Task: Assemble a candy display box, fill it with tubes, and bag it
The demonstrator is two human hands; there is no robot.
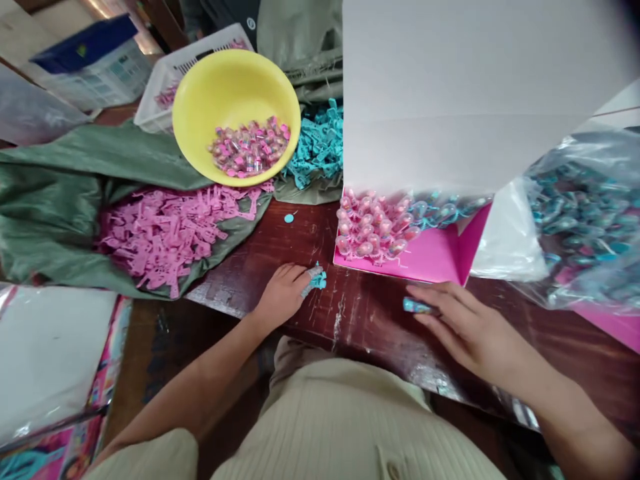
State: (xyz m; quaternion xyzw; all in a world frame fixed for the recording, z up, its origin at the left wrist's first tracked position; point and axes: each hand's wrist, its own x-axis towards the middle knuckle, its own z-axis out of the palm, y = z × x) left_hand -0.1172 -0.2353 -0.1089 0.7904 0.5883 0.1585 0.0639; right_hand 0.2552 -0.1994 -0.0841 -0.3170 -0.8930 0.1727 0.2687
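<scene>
My left hand (pixel 283 293) is closed on a small turquoise plastic piece (pixel 318 280) above the table's front edge, with what looks like tape round its fingertips. Between the thumb and fingers of my right hand (pixel 463 323) is a small clear capsule (pixel 417 306) with turquoise inside. Just beyond my hands stands a pink display box (pixel 420 260) with its white lid raised. Pink capsule-topped pieces (pixel 373 227) fill its left side in rows, and turquoise ones (pixel 440 208) stand behind on the right.
A yellow bowl (pixel 235 80) holds pink capsules. Pink plastic pieces (pixel 165 233) lie on green cloth at the left, turquoise pieces (pixel 320 143) behind. A clear bag (pixel 585 207) of turquoise capsules sits right. One turquoise disc (pixel 289 218) rests on the brown table (pixel 270 250).
</scene>
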